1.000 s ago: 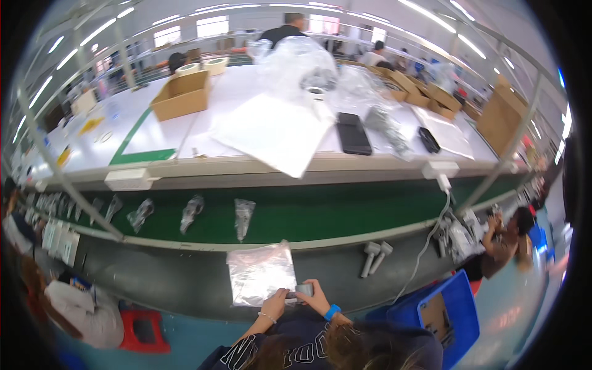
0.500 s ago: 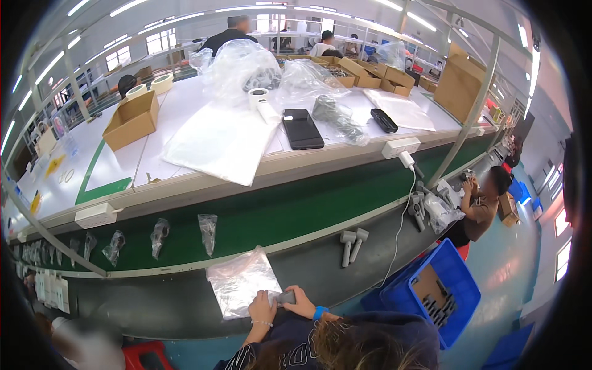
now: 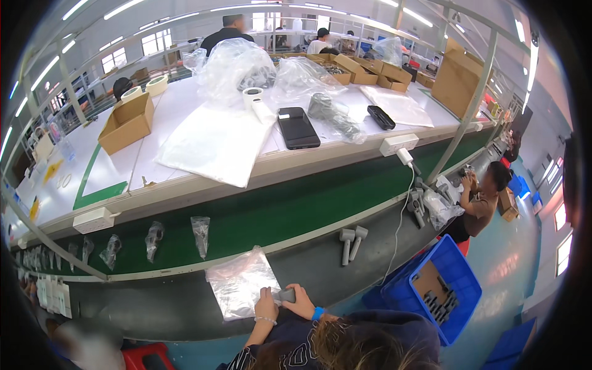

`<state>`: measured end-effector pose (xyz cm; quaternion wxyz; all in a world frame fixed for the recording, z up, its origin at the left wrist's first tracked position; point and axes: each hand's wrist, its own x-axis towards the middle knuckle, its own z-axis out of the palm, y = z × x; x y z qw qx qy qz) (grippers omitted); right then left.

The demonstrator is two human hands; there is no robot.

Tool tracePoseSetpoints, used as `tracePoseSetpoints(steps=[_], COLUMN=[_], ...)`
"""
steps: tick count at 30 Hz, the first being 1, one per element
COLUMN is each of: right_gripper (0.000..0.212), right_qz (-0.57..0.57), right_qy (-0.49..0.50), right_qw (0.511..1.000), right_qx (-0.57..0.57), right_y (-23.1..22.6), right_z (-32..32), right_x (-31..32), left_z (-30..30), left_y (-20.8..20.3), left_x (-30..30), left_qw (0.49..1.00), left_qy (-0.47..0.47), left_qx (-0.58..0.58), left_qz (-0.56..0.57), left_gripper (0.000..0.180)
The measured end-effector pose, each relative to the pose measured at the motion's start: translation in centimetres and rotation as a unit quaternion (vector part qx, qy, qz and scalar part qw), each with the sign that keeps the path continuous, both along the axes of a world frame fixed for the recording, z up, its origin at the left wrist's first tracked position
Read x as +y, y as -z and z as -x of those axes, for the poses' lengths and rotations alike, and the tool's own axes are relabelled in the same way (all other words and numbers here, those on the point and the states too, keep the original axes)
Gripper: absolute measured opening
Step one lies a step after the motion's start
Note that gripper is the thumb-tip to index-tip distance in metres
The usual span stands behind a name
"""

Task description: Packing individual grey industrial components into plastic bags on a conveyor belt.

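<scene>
Both my hands are at the near edge of the dark bench, around a small grey handheld device (image 3: pixel 285 296) with a rounded end. My right hand (image 3: pixel 301 303), with a blue band at the wrist, wraps the device from the right. My left hand (image 3: pixel 266 306), wearing a bracelet, has its fingers closed against the device's left end; the rest of its grip is hidden. A stack of clear, shiny plastic bags (image 3: pixel 239 282) lies flat beside and partly under my left hand. Further right on the bench lie two grey devices (image 3: pixel 349 246) with cylindrical heads and straight handles.
Bagged devices (image 3: pixel 200 237) lie along the green conveyor belt (image 3: pixel 271 213). Above it, a white table (image 3: pixel 145 169) holds a black phone (image 3: pixel 298 128), plastic sheets and cardboard boxes. A blue crate (image 3: pixel 459 290) with devices stands at right, near a seated co-worker (image 3: pixel 484 197).
The bagged devices on the green belt have shifted slightly left. My left hand's fingers have lifted and straightened a little; the grey device stays between my hands. The view has tilted slightly.
</scene>
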<state>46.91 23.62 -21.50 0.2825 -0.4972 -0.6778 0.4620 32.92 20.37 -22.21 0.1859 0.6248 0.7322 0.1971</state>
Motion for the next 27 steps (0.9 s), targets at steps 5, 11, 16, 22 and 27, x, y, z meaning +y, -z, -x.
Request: tracePoseSetpoints(steps=[5, 11, 16, 22, 27], right_gripper=[0.043, 0.042, 0.043, 0.044, 0.051], right_qz=[0.147, 0.408, 0.259, 0.132, 0.031], right_qy=[0.030, 0.087, -0.047, -0.148, -0.223], right_qw=[0.973, 0.827, 0.949, 0.972, 0.973], right_qx=[0.174, 0.378, 0.174, 0.124, -0.045], right_y=[-2.2, -2.2, -3.4, -2.5, -3.2], right_z=[-0.5, -2.8, -3.2, -3.6, -3.2], right_x=[0.4, 2.0, 2.5, 4.1, 6.0], left_z=[-0.4, 0.2, 0.5, 0.5, -0.5], left_y=[0.4, -1.1, -2.3, -2.7, -2.5], left_x=[0.4, -0.1, -0.6, -0.7, 0.3], left_qw=[0.978, 0.902, 0.811, 0.801, 0.838], left_qy=[0.120, 0.092, 0.046, 0.057, 0.116], left_qx=[-0.107, -0.421, -0.583, -0.595, -0.533], left_qz=[-0.135, 0.000, 0.001, 0.011, -0.010], left_gripper=[0.051, 0.058, 0.059, 0.062, 0.061])
